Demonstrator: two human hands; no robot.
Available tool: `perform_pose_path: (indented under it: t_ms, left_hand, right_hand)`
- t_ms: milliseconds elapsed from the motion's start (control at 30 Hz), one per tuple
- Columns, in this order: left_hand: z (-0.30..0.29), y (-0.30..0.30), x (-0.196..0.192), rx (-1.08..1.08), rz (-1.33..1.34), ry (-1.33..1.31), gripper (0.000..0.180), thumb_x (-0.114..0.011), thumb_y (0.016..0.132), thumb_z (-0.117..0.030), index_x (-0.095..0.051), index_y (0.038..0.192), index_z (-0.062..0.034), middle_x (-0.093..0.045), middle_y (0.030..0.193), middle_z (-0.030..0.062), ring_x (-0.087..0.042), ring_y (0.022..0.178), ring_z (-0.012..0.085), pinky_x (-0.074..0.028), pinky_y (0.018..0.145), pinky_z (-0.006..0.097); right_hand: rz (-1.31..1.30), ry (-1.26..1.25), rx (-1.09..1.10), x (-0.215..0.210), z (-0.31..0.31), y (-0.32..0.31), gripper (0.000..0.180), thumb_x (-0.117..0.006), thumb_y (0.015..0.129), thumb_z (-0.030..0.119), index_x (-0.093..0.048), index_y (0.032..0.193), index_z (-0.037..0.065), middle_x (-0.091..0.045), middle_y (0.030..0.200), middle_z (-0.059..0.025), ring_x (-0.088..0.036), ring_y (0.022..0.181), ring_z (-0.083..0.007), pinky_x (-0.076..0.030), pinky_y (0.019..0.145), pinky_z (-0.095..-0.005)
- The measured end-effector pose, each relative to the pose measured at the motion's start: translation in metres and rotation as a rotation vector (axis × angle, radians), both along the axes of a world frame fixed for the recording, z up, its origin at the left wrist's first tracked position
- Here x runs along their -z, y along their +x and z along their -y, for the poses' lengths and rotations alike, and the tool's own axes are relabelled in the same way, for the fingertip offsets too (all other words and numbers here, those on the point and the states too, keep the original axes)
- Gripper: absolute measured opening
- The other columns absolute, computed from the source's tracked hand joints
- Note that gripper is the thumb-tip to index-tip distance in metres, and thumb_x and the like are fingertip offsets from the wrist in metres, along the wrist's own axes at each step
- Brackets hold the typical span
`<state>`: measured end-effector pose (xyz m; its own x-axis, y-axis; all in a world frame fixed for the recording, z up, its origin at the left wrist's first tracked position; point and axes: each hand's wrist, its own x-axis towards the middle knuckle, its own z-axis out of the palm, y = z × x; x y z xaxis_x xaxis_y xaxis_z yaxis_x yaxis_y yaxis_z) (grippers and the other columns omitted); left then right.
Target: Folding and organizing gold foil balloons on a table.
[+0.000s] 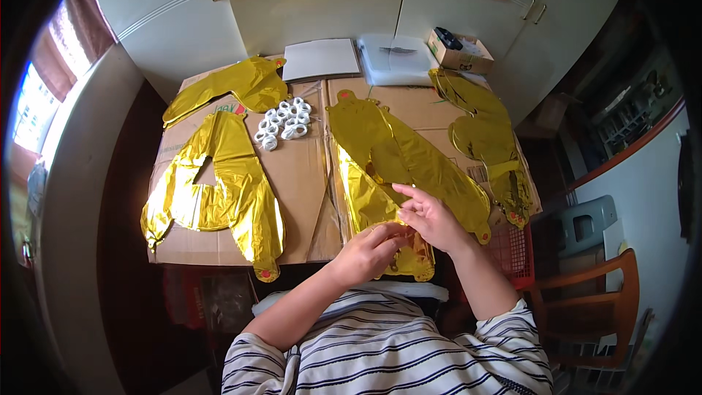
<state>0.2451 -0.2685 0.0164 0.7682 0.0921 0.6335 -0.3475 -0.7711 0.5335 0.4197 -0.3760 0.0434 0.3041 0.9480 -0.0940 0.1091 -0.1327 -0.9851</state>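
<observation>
Striped shirt (395, 347) filled the near edge. Left hand (369, 252) drew fingertips together, contents unclear; right hand (433, 223) spread loosely above the gold balloon (431, 164), right of centre. Foil handling seemed underway, calling for steady fingertips.

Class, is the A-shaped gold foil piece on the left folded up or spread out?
Spread out: the foil piece lies across the cardboard, its two legs apart and its central hole showing.

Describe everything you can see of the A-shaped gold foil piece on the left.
The A-shaped gold foil piece looks thin, shiny, creased and uninflated. It lies on the cardboard, narrow top at the far end, central opening showing cardboard beneath. Its right leg, ending in a red mark, overhangs the near edge. Nothing rests on it.
</observation>
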Motion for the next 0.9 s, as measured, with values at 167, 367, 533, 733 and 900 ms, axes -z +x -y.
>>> perform_pose_path:
  t_ms: [167,367,533,733,900]
  left_hand:
    - [0.000,-0.003,-0.002,-0.087,0.039,-0.049,0.035,-0.068,0.077,0.007,-0.067,0.110,-0.0016,-0.064,0.114,0.0140,-0.068,0.094,0.0287,-0.059,0.078,0.036]
    - [-0.057,-0.022,-0.019,-0.370,-0.028,0.041,0.023,-0.066,0.084,0.004,-0.068,0.106,-0.0012,-0.067,0.111,0.0154,-0.070,0.094,0.0300,-0.059,0.076,0.037]
    - [-0.086,-0.013,-0.021,-0.466,-0.186,0.155,0.026,-0.066,0.089,-0.009,-0.065,0.114,-0.0001,-0.064,0.120,0.0181,-0.062,0.109,0.0367,-0.050,0.096,0.046]
    - [-0.082,0.009,0.007,-0.451,-0.275,0.239,0.047,-0.068,0.089,-0.017,-0.054,0.130,0.0010,-0.054,0.135,0.0212,-0.052,0.127,0.0385,-0.041,0.108,0.047]
    - [-0.076,0.006,0.013,-0.456,-0.325,0.228,0.052,-0.068,0.089,-0.019,-0.053,0.134,0.0000,-0.048,0.142,0.0220,-0.044,0.134,0.0404,-0.037,0.112,0.048]
  right_hand:
    - [-0.006,-0.096,-0.006,0.015,-0.013,0.009,0.052,-0.062,0.090,0.001,-0.050,0.141,0.001,-0.065,0.091,-0.0045,-0.058,0.076,-0.0073,-0.050,0.067,-0.0238]
    - [0.293,-0.138,0.049,0.007,-0.012,0.004,0.052,-0.062,0.086,-0.003,-0.053,0.137,0.002,-0.066,0.091,-0.0107,-0.063,0.074,-0.0149,-0.052,0.067,-0.0280]
    - [0.570,-0.052,0.116,0.004,-0.007,-0.005,0.047,-0.063,0.085,-0.003,-0.054,0.131,0.001,-0.065,0.093,-0.0161,-0.066,0.075,-0.0231,-0.053,0.069,-0.0328]
    - [0.726,-0.034,0.122,0.004,-0.004,-0.005,0.037,-0.066,0.084,0.000,-0.058,0.120,0.000,-0.064,0.094,-0.0142,-0.066,0.077,-0.0214,-0.054,0.070,-0.0314]
    - [0.653,-0.051,0.207,-0.014,-0.014,0.023,0.021,-0.067,0.089,0.011,-0.066,0.107,0.000,-0.069,0.096,-0.0149,-0.069,0.085,-0.0252,-0.055,0.074,-0.0349]
